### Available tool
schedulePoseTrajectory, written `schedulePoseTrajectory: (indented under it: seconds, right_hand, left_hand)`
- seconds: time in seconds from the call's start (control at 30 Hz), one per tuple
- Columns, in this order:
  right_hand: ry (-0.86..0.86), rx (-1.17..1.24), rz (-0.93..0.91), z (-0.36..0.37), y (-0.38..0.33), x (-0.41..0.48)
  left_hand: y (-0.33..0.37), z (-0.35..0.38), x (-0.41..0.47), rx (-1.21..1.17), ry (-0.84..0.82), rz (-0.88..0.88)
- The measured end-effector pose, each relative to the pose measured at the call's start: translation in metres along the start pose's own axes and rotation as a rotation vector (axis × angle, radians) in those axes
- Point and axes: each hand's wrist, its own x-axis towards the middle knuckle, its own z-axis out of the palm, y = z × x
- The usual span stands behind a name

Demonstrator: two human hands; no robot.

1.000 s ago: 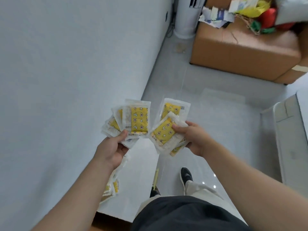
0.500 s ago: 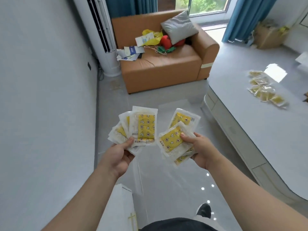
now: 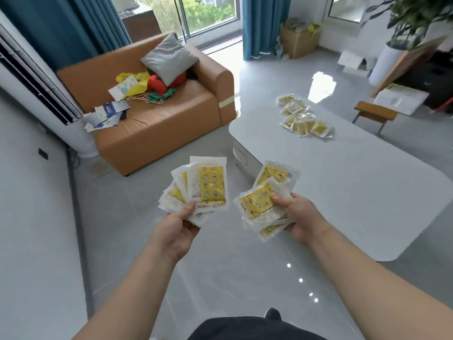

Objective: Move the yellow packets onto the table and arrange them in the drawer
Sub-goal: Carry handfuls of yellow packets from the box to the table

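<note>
yellow star-patterned packets (image 3: 212, 186), tan sofa (image 3: 157, 123)

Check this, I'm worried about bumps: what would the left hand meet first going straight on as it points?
Past its own packets, the left hand likely meets the table's rounded end; only floor shows between. Depth is unclear.

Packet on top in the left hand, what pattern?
Yellow packet printed with small stars and moons, white border; head view.

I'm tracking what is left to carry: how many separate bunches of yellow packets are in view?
3: one fan gripped in the left hand, one stack in the right hand, one pile on the white table. Overlapping packets may hide others.
</note>
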Motion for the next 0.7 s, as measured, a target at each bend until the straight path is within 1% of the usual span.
schedulePoseTrajectory:
  seconds: [0.17,0.33,0.57,0.7]
  right_hand:
    - [0.089,0.13,-0.019,-0.046,-0.027,0.025]
    - [0.188,0.195,-0.036,-0.08,-0.054,0.055]
    - [0.356,0.252,-0.07,-0.122,-0.113,0.123]
    - [0.468,0.298,-0.055,-0.139,-0.148,0.162]
  left_hand:
    - [-0.01,0.074,0.033,0.103,-0.065,-0.049]
    - [-0.019,0.138,0.081,0.163,-0.132,-0.108]
    - [-0.021,0.234,0.178,0.241,-0.224,-0.209]
    - [-0.014,0.292,0.239,0.312,-0.259,-0.268]
